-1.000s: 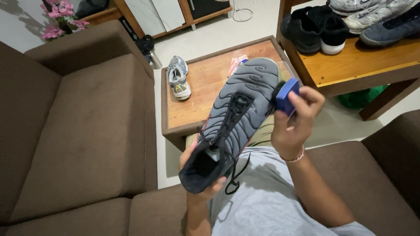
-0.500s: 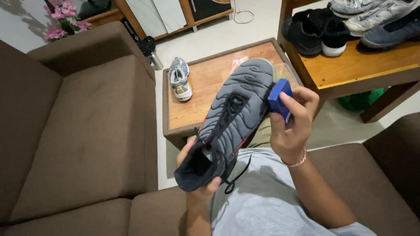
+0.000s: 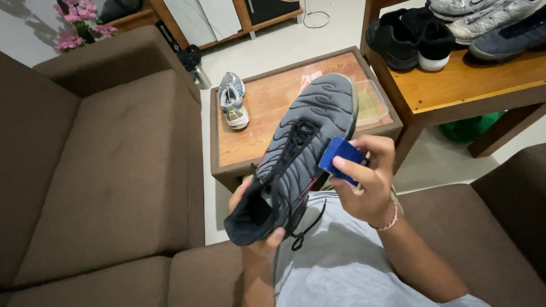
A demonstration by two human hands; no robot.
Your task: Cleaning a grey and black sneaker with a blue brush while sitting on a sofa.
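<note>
My left hand (image 3: pixel 259 239) grips the heel of a grey sneaker (image 3: pixel 301 142) with black laces, held toe away from me above my lap. My right hand (image 3: pixel 364 182) holds a small blue brush (image 3: pixel 339 156) against the shoe's right side, near the middle. A bracelet sits on my right wrist.
A low wooden table (image 3: pixel 267 108) stands ahead with a grey and white sneaker (image 3: pixel 232 99), a clear container (image 3: pixel 369 102) and a small packet on it. A wooden shelf (image 3: pixel 472 79) at the right carries several shoes. The brown sofa (image 3: pixel 108 165) wraps around me.
My right hand slid the blue brush down the shoe's right side, from near the toe toward the middle. The shoe stayed roughly in place in my left hand.
</note>
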